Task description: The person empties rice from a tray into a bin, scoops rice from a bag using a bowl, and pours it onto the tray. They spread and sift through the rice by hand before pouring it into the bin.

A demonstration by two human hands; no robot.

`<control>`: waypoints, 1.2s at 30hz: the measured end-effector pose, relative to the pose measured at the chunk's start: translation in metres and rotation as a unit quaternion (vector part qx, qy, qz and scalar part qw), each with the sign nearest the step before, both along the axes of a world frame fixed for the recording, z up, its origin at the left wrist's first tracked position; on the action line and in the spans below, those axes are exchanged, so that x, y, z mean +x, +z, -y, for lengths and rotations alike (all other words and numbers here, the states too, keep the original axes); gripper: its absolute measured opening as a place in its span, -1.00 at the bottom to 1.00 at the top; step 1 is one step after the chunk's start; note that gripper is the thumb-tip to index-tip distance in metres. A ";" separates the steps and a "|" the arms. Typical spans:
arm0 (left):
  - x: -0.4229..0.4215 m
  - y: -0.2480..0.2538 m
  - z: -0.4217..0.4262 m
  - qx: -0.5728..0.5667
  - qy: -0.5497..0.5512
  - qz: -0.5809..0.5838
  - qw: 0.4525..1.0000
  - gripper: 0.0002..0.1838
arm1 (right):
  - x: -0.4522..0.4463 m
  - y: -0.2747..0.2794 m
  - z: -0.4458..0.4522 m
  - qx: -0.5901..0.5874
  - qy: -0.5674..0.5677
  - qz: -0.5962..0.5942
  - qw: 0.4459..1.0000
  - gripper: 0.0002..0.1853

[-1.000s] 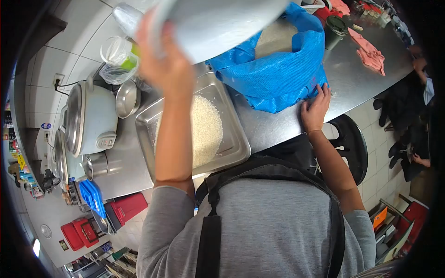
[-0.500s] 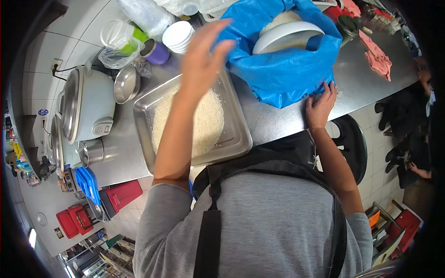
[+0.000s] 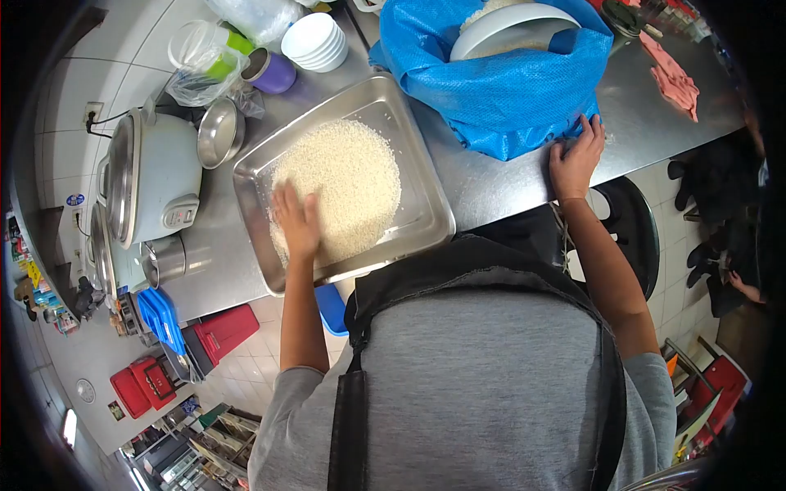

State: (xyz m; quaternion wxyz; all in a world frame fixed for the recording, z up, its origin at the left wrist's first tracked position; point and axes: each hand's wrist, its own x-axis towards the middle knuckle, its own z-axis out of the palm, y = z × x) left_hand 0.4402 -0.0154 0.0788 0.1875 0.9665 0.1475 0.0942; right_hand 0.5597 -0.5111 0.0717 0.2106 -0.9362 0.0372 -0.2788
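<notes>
My left hand (image 3: 296, 222) lies over the left part of a heap of white rice (image 3: 348, 184), fingers apart and holding nothing. The rice is spread in a rectangular metal tray (image 3: 430, 233). My right hand (image 3: 578, 161) rests at the table's front edge with its fingers stretched out against the lower right corner of a blue woven sack (image 3: 508, 106). In the sack's open mouth a white bowl (image 3: 503, 26) lies tilted on more rice.
A rice cooker (image 3: 168, 184) stands left of the tray, beside a metal bowl (image 3: 219, 135). Behind are a purple cup (image 3: 274, 74) and stacked white bowls (image 3: 315, 42). A pink cloth (image 3: 671, 78) lies at the right. A black stool (image 3: 634, 229) stands below the table edge.
My left hand has come down from in front of the sack and stacked bowls onto the rice in the tray. My right hand stays by the sack's corner.
</notes>
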 end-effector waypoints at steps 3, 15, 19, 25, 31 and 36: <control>0.012 0.006 0.033 -0.024 -0.068 0.031 0.997 -0.32 | 0.000 0.003 -0.004 0.007 0.004 0.003 1.000 -0.28; 0.083 0.025 0.151 0.110 -0.233 0.026 0.966 -0.38 | 0.001 0.000 -0.002 -0.003 0.005 0.012 1.000 -0.29; 0.109 0.024 0.137 0.164 -0.223 0.037 0.960 -0.44 | 0.003 -0.003 -0.001 -0.006 0.009 0.018 1.000 -0.29; 0.090 0.031 0.066 0.202 -0.131 -0.025 0.970 -0.44 | 0.002 -0.004 0.001 -0.006 0.012 0.021 1.000 -0.28; 0.008 0.028 0.013 0.075 0.019 -0.084 0.993 -0.27 | 0.001 0.001 -0.001 0.000 0.011 0.017 1.000 -0.30; -0.006 0.003 0.041 0.015 0.038 -0.069 0.997 -0.12 | 0.001 -0.001 0.000 -0.009 0.017 0.018 1.000 -0.30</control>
